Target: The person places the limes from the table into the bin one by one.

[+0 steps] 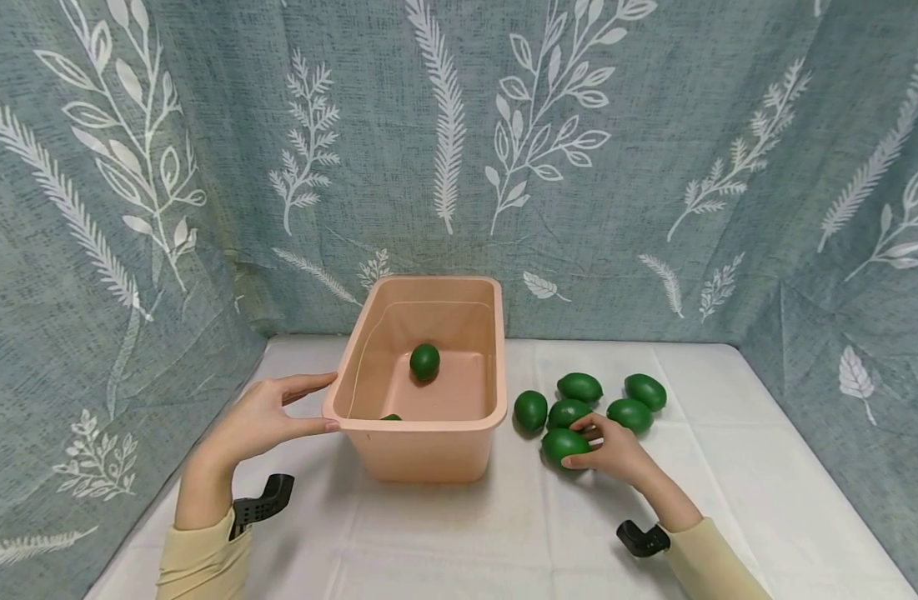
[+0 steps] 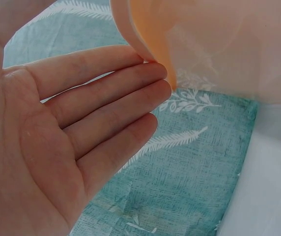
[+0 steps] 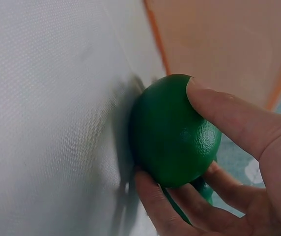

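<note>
My right hand grips a green lime on the table, thumb on one side and fingers on the other. The right wrist view shows this lime large, with the thumb against its upper side. To the left stands a peach-coloured plastic bin. One lime lies on its floor, and the top of another peeks over the front rim. Fairly straight fingers of my left hand touch the bin's left rim, and the left wrist view shows the fingertips against its edge.
Several more limes lie around the right hand, among them one by the bin, one at the back and one at the right. A white cloth covers the table. Blue-green leaf-patterned curtains enclose the back and sides.
</note>
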Demonstrator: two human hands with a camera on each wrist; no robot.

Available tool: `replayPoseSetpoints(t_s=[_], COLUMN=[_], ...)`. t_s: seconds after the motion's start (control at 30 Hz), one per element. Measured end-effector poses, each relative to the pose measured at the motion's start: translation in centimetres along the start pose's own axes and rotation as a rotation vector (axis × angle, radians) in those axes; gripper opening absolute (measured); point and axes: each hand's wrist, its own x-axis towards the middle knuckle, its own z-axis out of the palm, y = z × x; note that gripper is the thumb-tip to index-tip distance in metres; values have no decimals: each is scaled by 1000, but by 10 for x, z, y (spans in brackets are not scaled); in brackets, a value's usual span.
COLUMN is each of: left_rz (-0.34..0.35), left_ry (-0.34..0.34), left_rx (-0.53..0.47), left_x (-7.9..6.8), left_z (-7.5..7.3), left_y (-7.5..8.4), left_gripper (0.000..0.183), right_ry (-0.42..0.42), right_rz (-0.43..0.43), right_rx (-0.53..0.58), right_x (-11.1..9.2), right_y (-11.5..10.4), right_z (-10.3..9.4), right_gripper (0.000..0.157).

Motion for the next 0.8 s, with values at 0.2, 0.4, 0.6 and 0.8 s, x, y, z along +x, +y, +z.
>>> replayPoseSetpoints(t_s=[0.2,0.4,0.6,0.8], left_rz=[14,21,15,6], left_ry=[6,6,7,1], left_rx=[-5,-4,-9,-13], left_x=[0,-1,-1,-2], left_z=[0,0,0,0], left_y=[-1,-1,0,1], left_gripper=[65,65,65,66], right_ry=[11,14,18,2], right_rz=[-8,-31,-36,-34], right_rx=[-8,-8,2,21], right_x=[-3,-7,-10,-10], right_y=[-2,-5,-10,-20], right_z=[-2,-9,-18,-29], right_gripper=[54,54,56,61])
